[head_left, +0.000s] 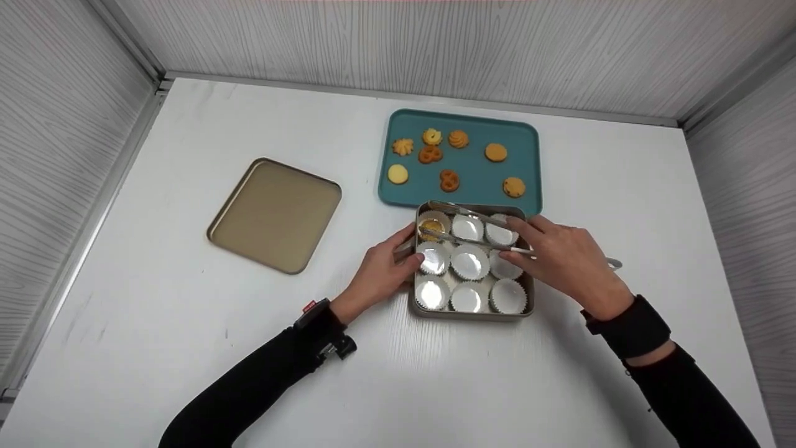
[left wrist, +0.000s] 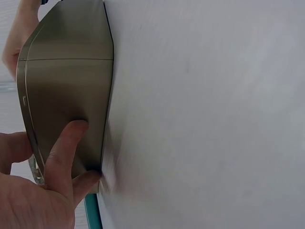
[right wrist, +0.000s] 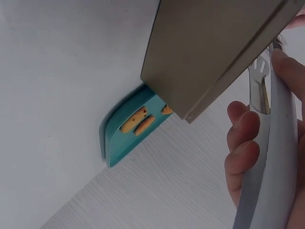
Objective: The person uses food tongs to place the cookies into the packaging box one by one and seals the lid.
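A square metal tin [head_left: 472, 316] holds several white paper cups [head_left: 469, 262] in rows. My left hand [head_left: 382, 270] grips the tin's left wall, thumb over the rim and fingers against the outer side [left wrist: 66, 86]. In my right hand [head_left: 569, 258] is a pair of metal tongs [head_left: 479, 241], reaching across the tin from the right. Their spread tips lie over the far-left cup, where a golden cookie [head_left: 431, 229] sits. The right wrist view shows fingers curled round the tongs' arms [right wrist: 283, 143].
Behind the tin is a teal tray [head_left: 472, 169] bearing several cookies, among them pretzel-shaped ones [head_left: 449, 180] and a pale round one [head_left: 398, 174]. A shallow square metal lid [head_left: 277, 218] lies on the white table to the left. Panels wall the table's back and sides.
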Available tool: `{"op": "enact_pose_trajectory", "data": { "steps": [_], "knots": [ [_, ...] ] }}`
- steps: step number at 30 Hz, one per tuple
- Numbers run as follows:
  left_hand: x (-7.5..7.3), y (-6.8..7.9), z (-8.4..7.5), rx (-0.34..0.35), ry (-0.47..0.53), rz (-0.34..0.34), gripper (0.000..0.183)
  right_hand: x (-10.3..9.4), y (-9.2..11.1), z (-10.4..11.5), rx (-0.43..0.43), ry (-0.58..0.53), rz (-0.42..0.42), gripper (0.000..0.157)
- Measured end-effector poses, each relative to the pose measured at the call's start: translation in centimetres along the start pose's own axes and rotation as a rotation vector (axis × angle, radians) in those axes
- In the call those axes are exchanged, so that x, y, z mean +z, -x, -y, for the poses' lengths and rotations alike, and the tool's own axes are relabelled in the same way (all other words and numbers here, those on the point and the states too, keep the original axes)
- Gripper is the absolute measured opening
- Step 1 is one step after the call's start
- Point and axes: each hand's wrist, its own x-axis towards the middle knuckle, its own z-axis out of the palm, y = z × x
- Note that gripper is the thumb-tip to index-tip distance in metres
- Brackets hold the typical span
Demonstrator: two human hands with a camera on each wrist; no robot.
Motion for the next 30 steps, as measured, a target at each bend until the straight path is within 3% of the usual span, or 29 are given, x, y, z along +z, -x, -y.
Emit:
{"op": "enact_pose_trajectory", "data": {
  "steps": [10,18,25,30],
  "knots": [
    [-0.1,-0.1,-0.2,-0.007,0.030,-0.006,0.065,-1.1,0.3,-1.3,0.116,-0.080,-0.078,0.054],
    [0.0,0.2,-0.3,-0.015,0.024,-0.003,0.066,-1.7,0.6,-3.7,0.232,-0.083,-0.155,0.051],
    [0.1,0.1,-0.3,-0.009,0.017,0.007,0.066,-1.7,1.6,-5.7,0.326,-0.054,-0.147,0.047],
    [0.1,0.0,-0.2,-0.007,0.019,0.001,0.066,-1.7,2.3,-6.5,0.343,-0.016,-0.119,0.047]
  ]
}}
